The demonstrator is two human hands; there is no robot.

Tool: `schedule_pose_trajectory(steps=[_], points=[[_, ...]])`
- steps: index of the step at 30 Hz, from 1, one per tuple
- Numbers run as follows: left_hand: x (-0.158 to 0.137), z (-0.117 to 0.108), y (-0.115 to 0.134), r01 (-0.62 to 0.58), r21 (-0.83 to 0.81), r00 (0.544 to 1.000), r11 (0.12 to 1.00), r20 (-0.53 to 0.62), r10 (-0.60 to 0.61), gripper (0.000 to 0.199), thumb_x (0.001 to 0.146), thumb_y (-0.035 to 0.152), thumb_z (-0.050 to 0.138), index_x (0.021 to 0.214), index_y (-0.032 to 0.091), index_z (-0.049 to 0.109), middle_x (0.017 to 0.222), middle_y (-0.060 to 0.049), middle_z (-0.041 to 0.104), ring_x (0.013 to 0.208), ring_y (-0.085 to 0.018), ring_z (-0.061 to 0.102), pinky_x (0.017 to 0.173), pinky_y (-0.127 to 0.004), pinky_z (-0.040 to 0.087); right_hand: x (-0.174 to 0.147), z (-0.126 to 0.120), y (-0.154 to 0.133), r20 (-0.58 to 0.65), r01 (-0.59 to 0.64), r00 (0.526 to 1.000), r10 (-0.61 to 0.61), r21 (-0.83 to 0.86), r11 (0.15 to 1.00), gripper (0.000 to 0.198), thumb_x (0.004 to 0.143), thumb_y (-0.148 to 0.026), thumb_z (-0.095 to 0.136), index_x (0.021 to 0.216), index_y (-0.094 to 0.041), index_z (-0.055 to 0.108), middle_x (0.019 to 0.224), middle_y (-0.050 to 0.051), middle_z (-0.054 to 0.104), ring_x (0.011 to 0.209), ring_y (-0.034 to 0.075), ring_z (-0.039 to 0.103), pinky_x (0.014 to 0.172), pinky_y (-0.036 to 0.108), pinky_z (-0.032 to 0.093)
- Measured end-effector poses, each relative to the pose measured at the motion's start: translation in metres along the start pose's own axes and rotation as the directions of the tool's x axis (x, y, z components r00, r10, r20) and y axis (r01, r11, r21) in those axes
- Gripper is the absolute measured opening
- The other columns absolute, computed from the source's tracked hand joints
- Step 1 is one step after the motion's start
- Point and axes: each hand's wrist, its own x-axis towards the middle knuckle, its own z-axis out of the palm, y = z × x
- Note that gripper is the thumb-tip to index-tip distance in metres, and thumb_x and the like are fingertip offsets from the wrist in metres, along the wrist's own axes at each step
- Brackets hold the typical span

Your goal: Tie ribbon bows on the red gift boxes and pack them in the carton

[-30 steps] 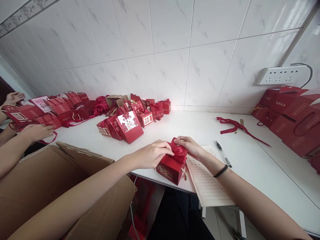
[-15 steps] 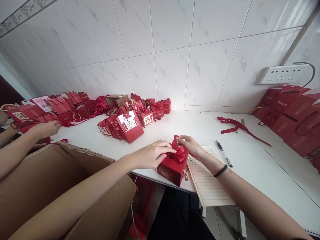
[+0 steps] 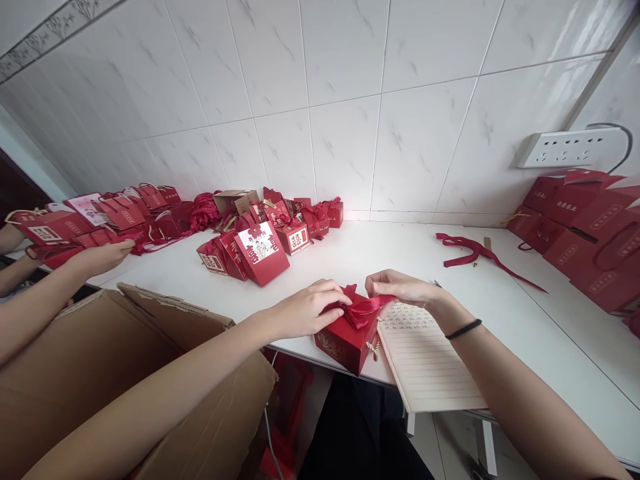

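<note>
A red box (image 3: pixel 345 343) is sitting at the near edge of the surface (image 3: pixel 345 257), just beside a notebook (image 3: pixel 435 367). The left hand (image 3: pixel 320 307) is pinching the left side of its bow (image 3: pixel 363 312); the right hand (image 3: pixel 395 288), having just shifted outward, is gripping the other side, stretching it rightward, probably tightening or shaping it. Farther back, more boxes (image 3: pixel 263 257) are standing.

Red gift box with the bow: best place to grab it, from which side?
Probably grip the red gift box by its gold-patterned near wall and the hidden wall opposite, below the bow, coming from the left: the near wall is flat, the bow covers much of the top, and a twisted cord hangs on the right.
</note>
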Motion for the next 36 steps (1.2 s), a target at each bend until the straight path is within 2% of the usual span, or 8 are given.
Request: schedule_pose_trajectory(steps=[4, 8, 22, 28, 30, 33, 34, 36], points=[[0.001, 0.000, 0.002, 0.029, 0.011, 1.000, 1.000, 0.005, -0.029, 0.020, 0.089, 0.020, 0.046, 0.103, 0.018, 0.059, 0.101, -0.005, 0.054, 0.102, -0.016, 0.051, 0.091, -0.031, 0.041, -0.002, -0.004, 0.000, 0.086, -0.012, 0.996, 0.012, -0.004, 1.000, 0.036, 0.065, -0.039, 0.079, 0.071, -0.011, 0.058, 0.065, -0.001, 0.052, 0.055, 0.009, 0.048, 0.055, 0.024, 0.049], [0.001, -0.001, 0.004, 0.049, 0.011, 0.999, 0.999, 0.003, -0.049, 0.016, 0.088, 0.020, 0.048, 0.099, 0.018, 0.059, 0.098, -0.004, 0.054, 0.102, -0.016, 0.050, 0.090, -0.030, 0.041, -0.002, -0.005, 0.001, 0.042, -0.022, 0.999, 0.022, 0.003, 1.000, 0.034, 0.065, -0.039, 0.078, 0.073, -0.011, 0.060, 0.068, 0.001, 0.054, 0.063, 0.013, 0.053, 0.056, 0.025, 0.049], [0.002, -0.002, 0.004, 0.033, -0.013, 0.999, 0.999, 0.020, -0.033, 0.013, 0.087, 0.020, 0.048, 0.094, 0.019, 0.060, 0.095, -0.004, 0.055, 0.101, -0.017, 0.049, 0.089, -0.031, 0.040, -0.005, -0.009, -0.002, -0.124, 0.031, 0.992, -0.025, 0.049, 0.998, 0.028, 0.065, -0.033, 0.077, 0.076, -0.014, 0.059, 0.068, -0.001, 0.048, 0.062, 0.011, 0.047, 0.059, 0.029, 0.055], [0.002, 0.000, 0.003, 0.037, -0.029, 0.999, 0.999, 0.019, -0.037, 0.014, 0.088, 0.020, 0.047, 0.095, 0.018, 0.060, 0.096, -0.005, 0.055, 0.102, -0.017, 0.048, 0.090, -0.031, 0.040, -0.002, -0.009, 0.001, -0.152, -0.032, 0.988, 0.023, -0.059, 0.998, 0.028, 0.067, -0.036, 0.073, 0.075, -0.014, 0.059, 0.072, 0.001, 0.049, 0.066, 0.014, 0.049, 0.060, 0.030, 0.053], [0.002, 0.000, 0.001, 0.041, -0.041, 0.999, 0.998, 0.010, -0.041, 0.016, 0.088, 0.021, 0.047, 0.097, 0.018, 0.059, 0.096, -0.004, 0.055, 0.102, -0.016, 0.049, 0.090, -0.031, 0.040, 0.001, -0.006, 0.002, -0.230, 0.000, 0.972, -0.042, -0.177, 0.984, 0.028, 0.069, -0.039, 0.071, 0.077, -0.015, 0.059, 0.078, 0.003, 0.053, 0.072, 0.016, 0.051, 0.066, 0.031, 0.051], [0.000, 0.000, -0.002, 0.097, -0.097, 0.994, 0.991, -0.034, -0.100, 0.027, 0.086, 0.026, 0.049, 0.112, 0.020, 0.051, 0.100, -0.004, 0.054, 0.097, -0.016, 0.051, 0.086, -0.031, 0.042, -0.002, 0.001, -0.004, -0.329, 0.168, 0.886, -0.327, -0.430, 0.887, 0.030, 0.071, -0.045, 0.071, 0.079, -0.017, 0.061, 0.091, 0.006, 0.055, 0.084, 0.020, 0.052, 0.077, 0.033, 0.045], [-0.001, 0.000, -0.004, 0.134, -0.120, 0.988, 0.984, -0.064, -0.142, 0.034, 0.084, 0.029, 0.051, 0.116, 0.020, 0.046, 0.103, -0.005, 0.053, 0.096, -0.016, 0.052, 0.085, -0.031, 0.042, -0.004, 0.005, -0.008, -0.302, 0.223, 0.861, -0.408, -0.497, 0.839, 0.031, 0.071, -0.046, 0.072, 0.078, -0.018, 0.061, 0.092, 0.006, 0.054, 0.085, 0.020, 0.051, 0.078, 0.033, 0.043], [-0.002, -0.001, -0.007, 0.217, -0.165, 0.965, 0.962, -0.110, -0.237, 0.042, 0.081, 0.038, 0.054, 0.115, 0.018, 0.043, 0.107, -0.006, 0.052, 0.095, -0.017, 0.052, 0.080, -0.030, 0.043, -0.011, 0.014, -0.017, -0.173, 0.307, 0.867, -0.467, -0.552, 0.775, 0.035, 0.068, -0.050, 0.075, 0.076, -0.018, 0.062, 0.086, 0.005, 0.054, 0.080, 0.020, 0.050, 0.074, 0.032, 0.040]])
